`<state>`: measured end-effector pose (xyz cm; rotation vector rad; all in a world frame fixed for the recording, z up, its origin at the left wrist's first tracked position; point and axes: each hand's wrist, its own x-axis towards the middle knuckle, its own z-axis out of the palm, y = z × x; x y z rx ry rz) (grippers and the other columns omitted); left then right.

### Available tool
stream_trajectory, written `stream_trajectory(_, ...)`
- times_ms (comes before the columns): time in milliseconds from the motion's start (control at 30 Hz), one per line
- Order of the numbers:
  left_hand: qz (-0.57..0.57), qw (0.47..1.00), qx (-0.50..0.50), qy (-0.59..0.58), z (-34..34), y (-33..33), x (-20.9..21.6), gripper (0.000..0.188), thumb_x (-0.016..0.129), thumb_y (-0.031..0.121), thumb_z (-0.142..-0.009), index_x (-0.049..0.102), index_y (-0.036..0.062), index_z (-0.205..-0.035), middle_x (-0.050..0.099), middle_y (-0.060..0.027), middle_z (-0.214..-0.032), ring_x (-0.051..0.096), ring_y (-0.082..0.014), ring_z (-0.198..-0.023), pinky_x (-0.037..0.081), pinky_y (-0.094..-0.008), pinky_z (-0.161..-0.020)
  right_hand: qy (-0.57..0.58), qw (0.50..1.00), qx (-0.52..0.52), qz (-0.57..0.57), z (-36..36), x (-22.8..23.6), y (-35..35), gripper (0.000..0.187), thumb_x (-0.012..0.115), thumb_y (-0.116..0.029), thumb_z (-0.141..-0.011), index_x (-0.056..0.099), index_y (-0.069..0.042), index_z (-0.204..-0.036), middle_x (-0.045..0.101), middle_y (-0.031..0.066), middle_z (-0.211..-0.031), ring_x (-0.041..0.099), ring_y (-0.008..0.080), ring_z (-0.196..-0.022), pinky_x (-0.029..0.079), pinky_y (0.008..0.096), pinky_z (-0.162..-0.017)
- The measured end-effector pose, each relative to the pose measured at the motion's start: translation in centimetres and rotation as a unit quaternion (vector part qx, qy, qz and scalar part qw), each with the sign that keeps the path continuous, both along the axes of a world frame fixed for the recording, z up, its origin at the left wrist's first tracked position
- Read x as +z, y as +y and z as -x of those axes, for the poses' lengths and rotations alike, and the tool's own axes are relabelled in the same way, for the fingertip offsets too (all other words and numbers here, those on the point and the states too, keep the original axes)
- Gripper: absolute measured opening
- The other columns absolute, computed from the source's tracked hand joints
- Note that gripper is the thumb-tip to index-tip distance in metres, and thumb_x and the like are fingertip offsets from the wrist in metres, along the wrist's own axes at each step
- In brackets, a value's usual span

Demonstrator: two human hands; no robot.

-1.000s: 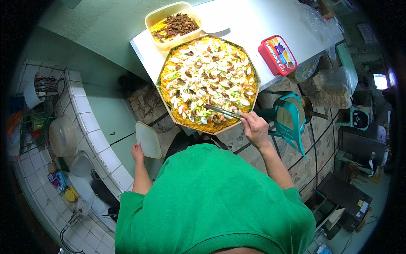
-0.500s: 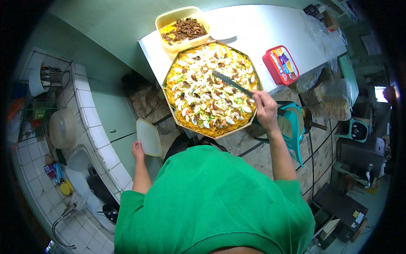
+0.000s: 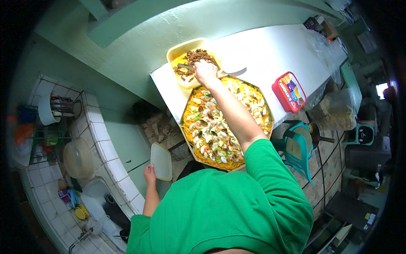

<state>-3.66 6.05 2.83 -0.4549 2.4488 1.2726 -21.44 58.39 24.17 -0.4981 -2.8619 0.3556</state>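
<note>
My right hand [image 3: 205, 71] is closed on dark tongs [image 3: 185, 66], their tips inside a cream plastic container [image 3: 171, 56]. Dark brown chopped bits [image 3: 198, 56] lie in it beside a yellow area. Under my right forearm is an octagonal tray of yellow noodles [image 3: 215, 148], topped with white egg slices, greens and brown pieces; the arm covers part of it. Low at the left, my left hand [image 3: 149, 172] grips the edge of a pale rectangular lid [image 3: 161, 161].
Beside the tray, a red plastic tub [image 3: 289, 92] stands on the white table [image 3: 262, 46]. A spoon or ladle [image 3: 234, 72] lies behind the tray. To the right is a teal chair [image 3: 298, 148]. A tiled counter [image 3: 111, 146] with a sink [image 3: 95, 190] runs along the left.
My right hand has moved from the noodle tray up and left to the cream container, taking the tongs along. My left hand still holds the lid. The whole view has shifted slightly.
</note>
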Motion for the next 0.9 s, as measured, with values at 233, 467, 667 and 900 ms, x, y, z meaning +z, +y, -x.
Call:
stream_trajectory(233, -0.019, 1.0, 0.008, 0.012, 0.4, -2.1, -1.7, 0.017, 0.061, 0.015, -0.093, 0.059, 0.0003, -0.103, 0.067, -0.011, -0.095, 0.063, -0.0155, -0.086, 0.049, -0.0292, -0.078, -0.059, 0.998, 0.019, 0.018, 3.5, -0.2, -0.4, 0.024, 0.057, -0.025, -0.089, 0.068, -0.005, -0.096, 0.067, 0.0155, -0.101, 0.067, 0.0344, -0.087, 0.052, 0.0475, -0.075)
stream_trajectory(467, -0.02, 1.0, 0.018, 0.009, 0.3, -1.8, -2.1, 0.019, 0.061, 0.015, -0.093, 0.059, -0.0012, -0.102, 0.066, -0.0103, -0.095, 0.063, -0.017, -0.09, 0.049, -0.0295, -0.081, 0.023, 0.999, 0.002, -0.022, 1.6, 1.1, 1.6, 0.023, 0.055, -0.025, -0.09, 0.067, -0.006, -0.089, 0.065, 0.0156, -0.095, 0.066, 0.0352, -0.085, 0.051, 0.0485, -0.073)
stream_trajectory(667, -0.009, 1.0, 0.004, -0.007, 0.3, -1.0, -1.6, 0.018, 0.061, 0.014, -0.093, 0.059, -0.0009, -0.102, 0.066, -0.0106, -0.095, 0.063, -0.0169, -0.088, 0.049, -0.0296, -0.08, -0.067, 0.997, 0.024, -0.013, 0.4, 1.5, 1.2, 0.019, 0.058, -0.021, -0.085, 0.071, -0.008, -0.089, 0.068, 0.0146, -0.097, 0.067, 0.0334, -0.09, 0.053, 0.0458, -0.076)
stream_trajectory(900, 0.037, 0.999, 0.005, 0.023, 0.4, -1.1, -2.0, 0.019, 0.062, 0.019, -0.092, 0.061, 0.002, -0.101, 0.068, -0.0081, -0.084, 0.062, -0.0154, -0.077, 0.049, -0.03, -0.072, -0.01, 0.998, -0.02, 0.059, -3.6, 4.3, 2.4, 0.026, 0.052, -0.033, -0.093, 0.069, -0.015, -0.102, 0.069, 0.0141, -0.089, 0.066, 0.0333, -0.087, 0.05, 0.0459, -0.08)
